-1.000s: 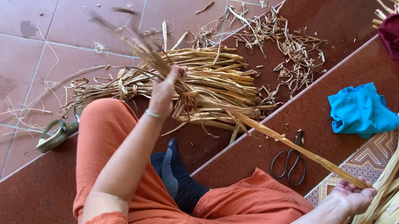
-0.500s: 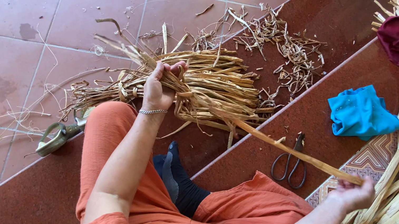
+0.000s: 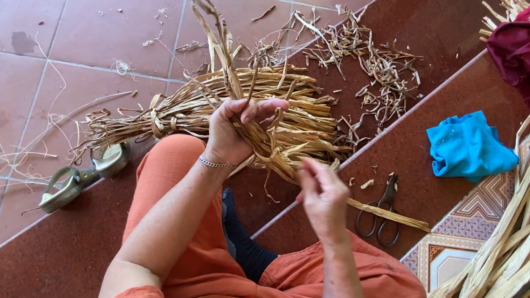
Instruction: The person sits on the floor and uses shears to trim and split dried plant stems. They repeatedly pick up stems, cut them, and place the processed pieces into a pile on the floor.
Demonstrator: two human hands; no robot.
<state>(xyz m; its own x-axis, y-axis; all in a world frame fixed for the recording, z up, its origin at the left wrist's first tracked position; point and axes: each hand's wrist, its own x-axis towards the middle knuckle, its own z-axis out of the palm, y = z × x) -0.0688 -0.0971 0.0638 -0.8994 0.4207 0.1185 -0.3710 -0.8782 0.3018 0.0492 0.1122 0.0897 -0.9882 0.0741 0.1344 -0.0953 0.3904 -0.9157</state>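
Left hand [image 3: 234, 132] clenched round a twist of dried reed strands [image 3: 262, 139], long axis running up and away over the tied bundle [image 3: 201, 106] on the step. Right hand [image 3: 322, 193] just below, seemingly pinching one flat strip [image 3: 389, 214] slanting down toward the scissors [image 3: 378, 212]; fingertips partly hidden.

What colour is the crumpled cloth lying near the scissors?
Bright blue: the cloth shows best in the head view, right of the scissors.

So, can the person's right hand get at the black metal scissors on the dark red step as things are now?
Probably yes: the black metal scissors lie uncovered just beside the right hand, but that hand is pinching a long dried straw strip, which also crosses the handles.
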